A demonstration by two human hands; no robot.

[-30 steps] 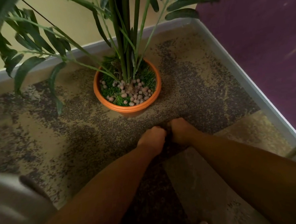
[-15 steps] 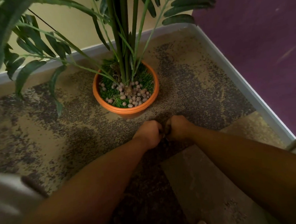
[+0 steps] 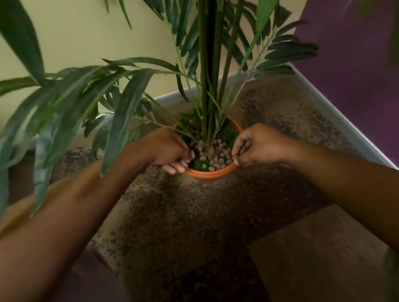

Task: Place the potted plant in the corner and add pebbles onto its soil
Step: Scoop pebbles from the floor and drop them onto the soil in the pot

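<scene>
Round orange pot [image 3: 210, 173] holds green moss, palm stems [image 3: 210, 81] and rounded beige pebbles [image 3: 213, 154]. Left hand [image 3: 168, 150] and right hand [image 3: 258, 145], fingers curled, grip its rim.

Indoor room corner, looks like a home or an office.

Just beyond the fingers [image 3: 237, 148], a yellow wall [image 3: 77, 37] meets a purple wall [image 3: 355, 50], with a pale skirting board [image 3: 345, 122] running along the foot of both. Under the fingers lies mottled brown-and-tan carpet [image 3: 197, 220], laid in squares. A tall potted plant [image 3: 209, 65] stands right in the corner as decoration.
</scene>
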